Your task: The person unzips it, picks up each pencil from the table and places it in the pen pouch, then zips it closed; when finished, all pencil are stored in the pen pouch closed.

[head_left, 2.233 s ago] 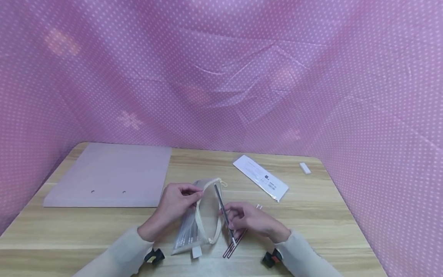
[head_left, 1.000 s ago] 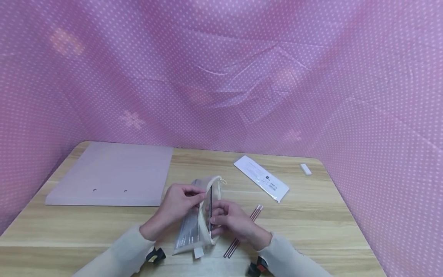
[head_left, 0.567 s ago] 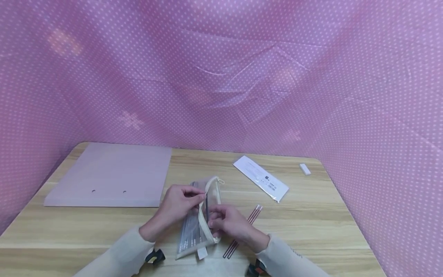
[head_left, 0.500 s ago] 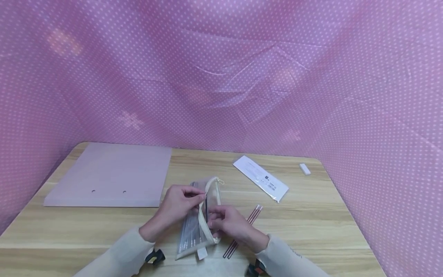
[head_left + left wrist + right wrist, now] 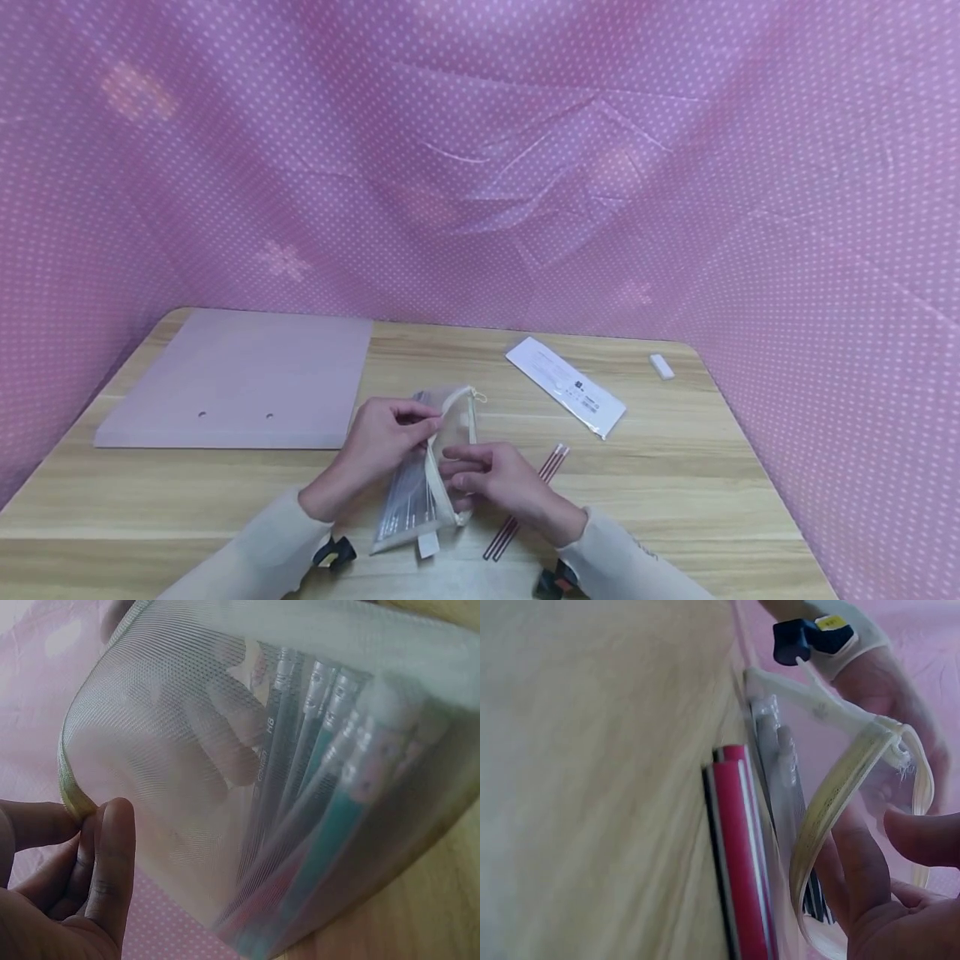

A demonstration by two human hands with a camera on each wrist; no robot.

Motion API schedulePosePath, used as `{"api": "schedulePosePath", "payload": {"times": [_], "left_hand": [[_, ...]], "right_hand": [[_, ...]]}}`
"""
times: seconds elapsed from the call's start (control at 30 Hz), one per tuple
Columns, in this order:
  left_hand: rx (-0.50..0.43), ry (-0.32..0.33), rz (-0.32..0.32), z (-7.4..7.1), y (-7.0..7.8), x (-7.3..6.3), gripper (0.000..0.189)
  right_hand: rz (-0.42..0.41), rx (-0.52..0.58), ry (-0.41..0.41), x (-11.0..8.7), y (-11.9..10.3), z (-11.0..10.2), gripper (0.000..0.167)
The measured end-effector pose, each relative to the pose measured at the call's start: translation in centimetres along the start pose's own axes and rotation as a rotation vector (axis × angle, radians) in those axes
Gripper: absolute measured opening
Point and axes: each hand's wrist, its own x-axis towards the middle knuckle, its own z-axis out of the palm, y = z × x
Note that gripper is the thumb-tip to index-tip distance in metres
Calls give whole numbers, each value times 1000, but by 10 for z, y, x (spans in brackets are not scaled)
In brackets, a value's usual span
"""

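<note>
A see-through mesh pencil pouch (image 5: 408,500) with a cream zip edge lies in front of me, its mouth held apart. My left hand (image 5: 378,442) pinches the zip edge between thumb and fingers. Inside the mouth are the fingers of my right hand (image 5: 495,479), loosely extended with nothing visible between them. The left wrist view shows several pencils in the pouch through the mesh, among them a black pencil (image 5: 271,727) marked HB and a teal pencil (image 5: 330,832). Dark red pencils (image 5: 739,840) lie on the table, partly under my right hand in the head view.
A large pale lilac board (image 5: 247,375) with two small holes covers the table's back left. Toward the back right are a white printed packet (image 5: 566,385) and a small white block (image 5: 662,367). Pink dotted cloth (image 5: 480,167) hangs around the wooden table (image 5: 675,467).
My right hand has carried a black pencil from outside the pouch into its mouth and let go of it, fingers now spread. My left hand keeps its pinch on the edge.
</note>
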Motion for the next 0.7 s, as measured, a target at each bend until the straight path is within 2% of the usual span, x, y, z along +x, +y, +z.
{"api": "schedulePosePath", "payload": {"times": [0.13, 0.27, 0.43, 0.7], "left_hand": [[19, 6, 12, -1, 0, 0, 12], [23, 10, 18, -1, 0, 0, 12], [26, 16, 18, -1, 0, 0, 14], [3, 19, 38, -3, 1, 0, 12]], "right_hand": [[-4, 64, -69, -2, 0, -3, 50], [-33, 57, -96, -3, -3, -10, 53], [-73, 63, -68, -5, -9, -24, 53], [-130, 83, 23, -10, -14, -54, 53]]}}
